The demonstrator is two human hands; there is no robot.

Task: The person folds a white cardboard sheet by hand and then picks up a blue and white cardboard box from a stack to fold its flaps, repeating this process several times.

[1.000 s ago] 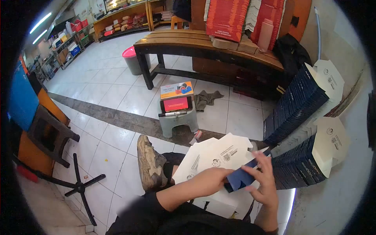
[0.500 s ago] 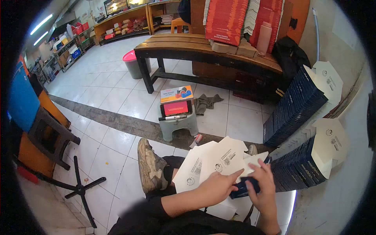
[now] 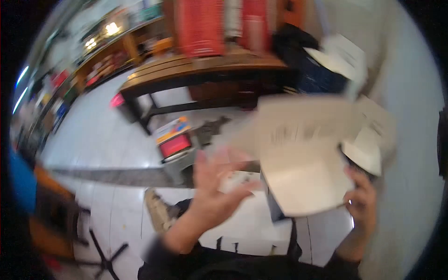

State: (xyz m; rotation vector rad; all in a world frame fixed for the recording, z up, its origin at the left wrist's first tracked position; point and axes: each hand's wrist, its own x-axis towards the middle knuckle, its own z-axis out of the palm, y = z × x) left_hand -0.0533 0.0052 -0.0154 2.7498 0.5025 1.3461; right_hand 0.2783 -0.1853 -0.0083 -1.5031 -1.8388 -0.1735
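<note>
A large cream cardboard piece (image 3: 303,163), blurred, is raised in front of me, with a dark blue part along its lower left edge. My right hand (image 3: 361,198) grips its lower right edge between thumb and fingers. My left hand (image 3: 212,186) is to its left, apart from it, fingers spread and holding nothing. Beneath, a white sheet or board (image 3: 242,224) lies over my lap. Stacks of nested blue and cream cartons stand on the right, a rear one (image 3: 322,77) and a nearer one (image 3: 366,149) partly hidden by the raised piece.
Ahead stands a wooden bench (image 3: 200,67) with red packages (image 3: 200,28) on it. A small grey stool (image 3: 179,165) bears a box and a phone with a red screen (image 3: 175,145). A black star-shaped base (image 3: 107,261) is at the lower left.
The cardboard has been lifted from my lap and opened out towards the right. My left hand has let go and moved left. My right hand has moved right with the piece. The view has shifted rightward.
</note>
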